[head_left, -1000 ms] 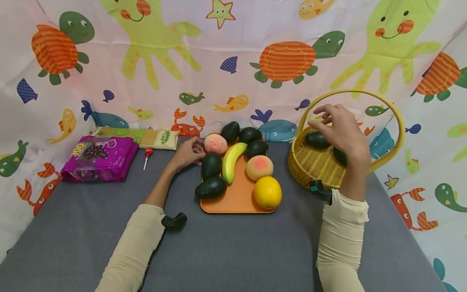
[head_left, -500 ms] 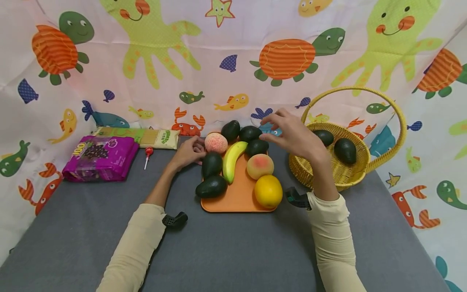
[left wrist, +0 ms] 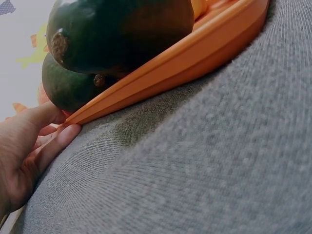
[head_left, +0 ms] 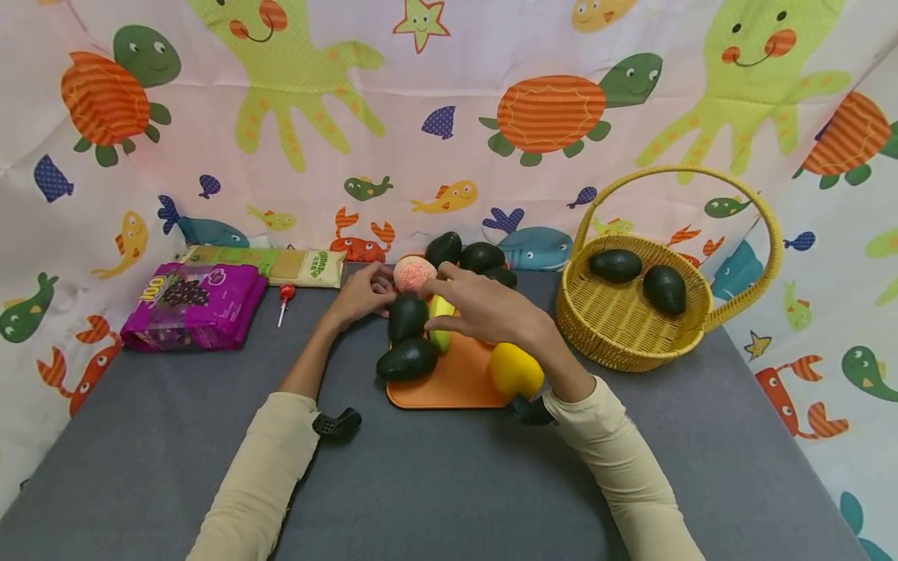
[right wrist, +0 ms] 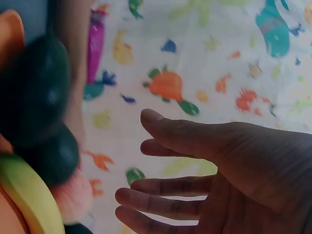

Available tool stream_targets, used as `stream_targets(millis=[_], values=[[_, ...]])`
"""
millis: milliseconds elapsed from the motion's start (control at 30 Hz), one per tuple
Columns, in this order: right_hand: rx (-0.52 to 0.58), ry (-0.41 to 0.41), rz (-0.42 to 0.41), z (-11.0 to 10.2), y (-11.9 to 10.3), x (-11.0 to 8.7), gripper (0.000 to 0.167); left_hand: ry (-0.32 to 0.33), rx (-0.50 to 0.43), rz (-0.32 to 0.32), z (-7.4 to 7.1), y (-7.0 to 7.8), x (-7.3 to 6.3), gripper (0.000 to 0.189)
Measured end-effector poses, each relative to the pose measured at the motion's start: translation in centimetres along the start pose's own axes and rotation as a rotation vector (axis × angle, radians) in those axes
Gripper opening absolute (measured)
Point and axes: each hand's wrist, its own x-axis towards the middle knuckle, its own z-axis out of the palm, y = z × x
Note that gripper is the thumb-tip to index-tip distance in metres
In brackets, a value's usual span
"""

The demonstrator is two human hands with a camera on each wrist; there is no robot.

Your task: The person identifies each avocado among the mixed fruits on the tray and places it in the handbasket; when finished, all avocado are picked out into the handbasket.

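Observation:
An orange tray (head_left: pixel 449 389) holds several dark green avocados (head_left: pixel 406 361), a banana (head_left: pixel 440 341), a speckled pink peach (head_left: pixel 412 274) and a yellow-orange round fruit (head_left: pixel 516 371). At the tray's left side, my left hand (head_left: pixel 360 296) pinches the rim; the left wrist view shows its fingertips at the tray edge (left wrist: pixel 195 58), close to the avocados. My right hand (head_left: pixel 491 308) hovers over the tray, covering part of the banana and a second peach. Its fingers are extended and hold nothing, as the right wrist view shows (right wrist: pixel 219 170).
To the right stands a yellow wicker basket (head_left: pixel 596 343) with a tall handle and two avocados (head_left: pixel 663 290) inside. A purple package (head_left: pixel 192 308), a beige packet (head_left: pixel 309 267) and a red lollipop (head_left: pixel 286 292) lie at the left. A patterned curtain (head_left: pixel 316 156) hangs behind.
My right hand has swept left from above the basket to over the fruit on the tray. The basket and its avocados are now uncovered. My left hand stays put.

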Motion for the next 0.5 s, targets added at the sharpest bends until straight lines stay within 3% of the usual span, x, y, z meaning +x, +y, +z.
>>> stream_targets(millis=[333, 500], values=[[-0.074, -0.289, -0.095, 3.5, -1.6, 2.0, 0.054, -0.004, -0.001, 0.008, -0.1, 0.1, -0.1, 0.041], [-0.105, -0.365, -0.106, 4.2, -1.8, 2.2, 0.06, -0.006, -0.002, -0.001, -0.1, 0.0, 0.0, 0.041]])
